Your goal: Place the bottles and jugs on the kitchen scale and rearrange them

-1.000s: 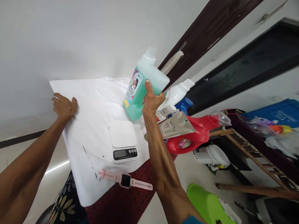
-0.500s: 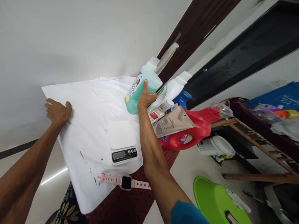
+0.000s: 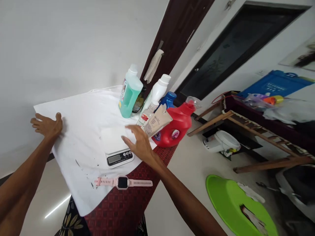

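My left hand rests with spread fingers on the left edge of a white cloth. Over the right side of a white kitchen scale hovers my right hand, fingers apart and holding nothing. Behind it stands a bottle of green liquid, at the head of a group. That group has a dark bottle, a white bottle, a small clear bottle, a beige tube, a blue bottle and a red detergent jug. A pink watch lies in front of the scale.
The cloth covers part of a red patterned table set against a white wall. On the floor at the right are a green basin and a white bucket. A wooden-framed bench stands beyond, near a dark door.
My right hand has let go of the green-liquid bottle, now upright beside the other bottles, and moved back toward the scale. My left hand stays on the cloth. The view has shifted right.
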Action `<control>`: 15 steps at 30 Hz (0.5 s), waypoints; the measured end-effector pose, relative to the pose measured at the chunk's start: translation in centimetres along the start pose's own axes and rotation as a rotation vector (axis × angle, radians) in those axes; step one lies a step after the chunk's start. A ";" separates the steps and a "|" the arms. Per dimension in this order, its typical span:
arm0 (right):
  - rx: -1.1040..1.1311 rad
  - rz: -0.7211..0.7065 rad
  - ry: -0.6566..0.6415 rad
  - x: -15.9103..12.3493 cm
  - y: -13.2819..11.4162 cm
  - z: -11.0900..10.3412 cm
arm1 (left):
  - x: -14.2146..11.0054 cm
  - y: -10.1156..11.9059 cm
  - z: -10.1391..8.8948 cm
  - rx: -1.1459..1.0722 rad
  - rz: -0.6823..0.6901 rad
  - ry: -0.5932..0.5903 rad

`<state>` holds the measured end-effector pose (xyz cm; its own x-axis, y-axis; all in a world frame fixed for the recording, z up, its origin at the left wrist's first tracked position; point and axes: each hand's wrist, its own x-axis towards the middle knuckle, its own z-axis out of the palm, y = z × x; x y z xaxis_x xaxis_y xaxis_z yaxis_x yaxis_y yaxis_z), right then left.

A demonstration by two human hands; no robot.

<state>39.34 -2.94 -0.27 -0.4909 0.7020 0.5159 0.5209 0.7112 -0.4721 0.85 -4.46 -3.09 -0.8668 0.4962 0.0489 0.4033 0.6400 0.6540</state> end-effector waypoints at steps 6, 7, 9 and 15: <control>-0.142 0.327 -0.169 -10.3 4.0 -5.2 | -2.7 3.2 -3.6 0.182 0.092 0.028; -0.164 0.372 -0.159 -10.8 4.8 -5.5 | -3.6 4.4 -4.3 0.208 0.169 0.046; -0.204 0.434 -0.163 -10.9 6.0 -5.5 | -6.1 7.3 -5.1 0.191 0.373 0.050; -0.251 0.497 -0.215 -9.8 6.5 -4.0 | -17.1 15.6 -0.3 -0.210 1.049 -0.314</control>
<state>50.36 -5.31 -5.53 -0.2623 0.9590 0.1077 0.8609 0.2830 -0.4228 21.91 -3.15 6.53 -0.0005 0.8782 0.4784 0.8088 -0.2809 0.5166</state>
